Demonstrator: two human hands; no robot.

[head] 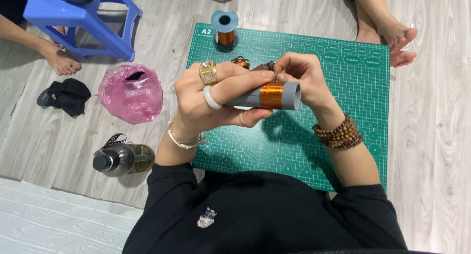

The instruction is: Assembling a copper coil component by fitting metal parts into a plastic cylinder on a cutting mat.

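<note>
Head view, looking down on a seated person at work over a green cutting mat [343, 87] laid on a pale wood floor. The left hand [211, 99] is closed around a grey tube [289, 94], thumb beneath and forefinger lying along the top, gripping the tube's near end; the tube lies roughly level, held clear above the mat, its open end pointing to the person's right. A band of copper wire winding [271, 95] encircles the tube just beyond the left fingertips; the right hand [306, 80] arches over the tube from the far side, its fingertips pinched together directly above the winding, touching or very nearly touching it; whether they grip a strand cannot be told, since no loose wire shows. The winding thus sits between the two hands, close to both.

Risks, as judged from this arrangement: slackened tension at the pinch may let turns spring loose or overlap; a slip of the left grip may let the tube rotate and unwind the coil; fine wire may kink or snap under a sharp pull.

Surroundings: a wire spool [225, 31] with blue flanges stands at the mat's far edge; a pink plastic bag [130, 93], a dark bottle [120, 158] and a blue stool [78, 16] lie to the left; other people's bare feet [392, 36] rest nearby.
</note>
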